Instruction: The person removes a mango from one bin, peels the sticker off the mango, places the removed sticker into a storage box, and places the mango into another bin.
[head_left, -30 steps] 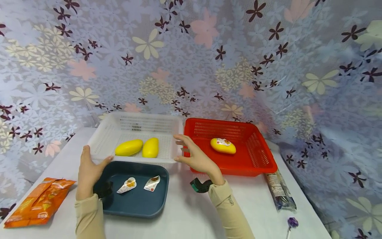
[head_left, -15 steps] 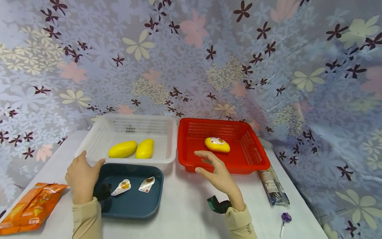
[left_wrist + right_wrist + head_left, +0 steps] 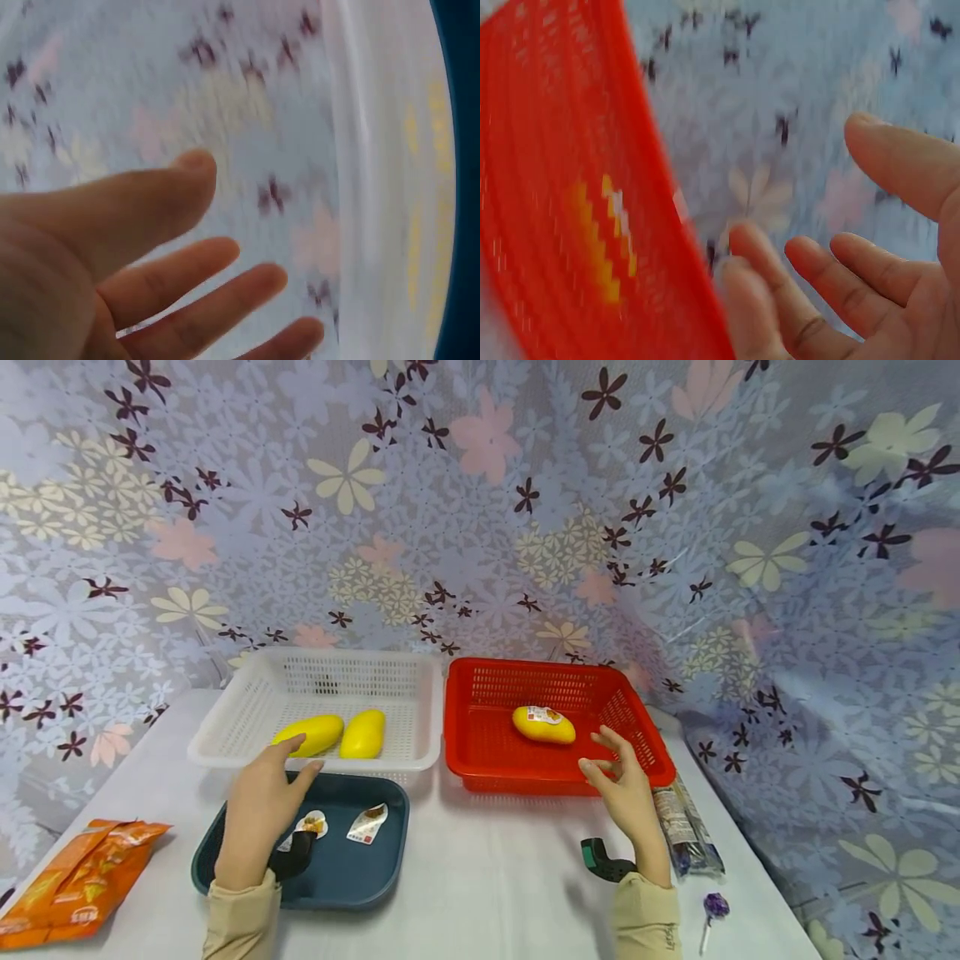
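My left hand (image 3: 262,810) holds nothing, hovering above the left part of the dark blue tray (image 3: 375,893), with its fingertips overlapping the white basket's front edge in the head view. In that white basket (image 3: 405,693) lie two yellow mangoes (image 3: 315,735), one partly behind my fingers. Fingers loosely bent, my right hand (image 3: 630,789) is also holding nothing, by the front right of the red basket (image 3: 487,768). One mango (image 3: 543,725) with a sticker rests inside the red one. In the right wrist view the basket wall (image 3: 570,150) stands beside my spread fingers.
Two peeled stickers (image 3: 367,823) lie in the blue tray. An orange snack bag (image 3: 82,881) is at the left, a dark clear-wrapped packet (image 3: 686,827) and a purple lollipop (image 3: 716,907) at the right. A floral cloth (image 3: 480,510) hangs behind the baskets.
My left hand has left the white basket's front left corner and come right, over the blue tray. From the white basket's right end, my right hand has moved right to the red basket.
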### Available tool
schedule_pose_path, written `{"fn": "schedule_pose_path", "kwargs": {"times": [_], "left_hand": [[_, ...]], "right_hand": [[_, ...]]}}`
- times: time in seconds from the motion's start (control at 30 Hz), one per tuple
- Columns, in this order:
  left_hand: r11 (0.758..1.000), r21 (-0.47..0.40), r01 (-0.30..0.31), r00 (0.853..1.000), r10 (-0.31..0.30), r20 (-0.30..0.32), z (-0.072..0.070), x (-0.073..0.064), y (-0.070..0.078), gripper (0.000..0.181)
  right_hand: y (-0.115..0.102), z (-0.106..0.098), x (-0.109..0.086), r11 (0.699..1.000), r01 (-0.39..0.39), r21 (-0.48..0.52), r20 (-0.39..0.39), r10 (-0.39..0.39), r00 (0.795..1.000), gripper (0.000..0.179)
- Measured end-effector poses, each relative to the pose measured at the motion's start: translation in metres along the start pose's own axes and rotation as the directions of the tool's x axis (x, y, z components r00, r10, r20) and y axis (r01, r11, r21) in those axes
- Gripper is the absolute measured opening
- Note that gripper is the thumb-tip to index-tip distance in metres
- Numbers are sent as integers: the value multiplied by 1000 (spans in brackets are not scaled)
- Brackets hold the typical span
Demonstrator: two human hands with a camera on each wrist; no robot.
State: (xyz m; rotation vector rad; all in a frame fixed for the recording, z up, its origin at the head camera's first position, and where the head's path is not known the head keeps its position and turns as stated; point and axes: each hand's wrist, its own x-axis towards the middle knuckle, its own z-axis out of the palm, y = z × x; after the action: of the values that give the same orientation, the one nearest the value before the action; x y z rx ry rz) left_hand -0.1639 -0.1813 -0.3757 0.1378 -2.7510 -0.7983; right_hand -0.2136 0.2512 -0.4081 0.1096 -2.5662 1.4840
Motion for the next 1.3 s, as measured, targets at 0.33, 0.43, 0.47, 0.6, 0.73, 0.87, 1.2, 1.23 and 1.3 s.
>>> {"fn": "schedule_pose_path", "kwargs": {"times": [0.33,0.43,0.47,0.6,0.73,0.87,1.2,1.23,1.3], "left_hand": [[962,-183,-205,947,242,210,46,-10,54,48],[934,-243,-262,912,322,256,60,-12,68,44],[922,-266,-281,895,351,273,65,-12,73,43],[861,-349,-371,813,482,325,84,-11,91,41],[806,-432,-404,749,563,350,94,-2,110,46],[785,-487,-382,727,581,365,96,19,131,54],[816,-499,-292,747,520,414,107,82,171,84],[819,-500,-280,742,516,428,109,87,174,86],[822,-506,-260,729,511,455,114,98,180,89]], "right_hand": [[29,-26,-1,983,-179,27,-144,181,973,73],[34,-29,-1,975,-220,-38,-151,212,966,80],[36,-30,-1,972,-226,-61,-148,215,965,82],[44,-31,1,965,-227,-130,-135,209,968,90],[50,-31,3,961,-219,-167,-120,201,972,96],[52,-30,6,950,-226,-216,-120,204,972,103],[55,-28,5,910,-250,-331,-160,207,965,111],[55,-28,4,907,-255,-334,-161,212,964,111],[55,-28,3,904,-261,-338,-167,215,962,111]]}}
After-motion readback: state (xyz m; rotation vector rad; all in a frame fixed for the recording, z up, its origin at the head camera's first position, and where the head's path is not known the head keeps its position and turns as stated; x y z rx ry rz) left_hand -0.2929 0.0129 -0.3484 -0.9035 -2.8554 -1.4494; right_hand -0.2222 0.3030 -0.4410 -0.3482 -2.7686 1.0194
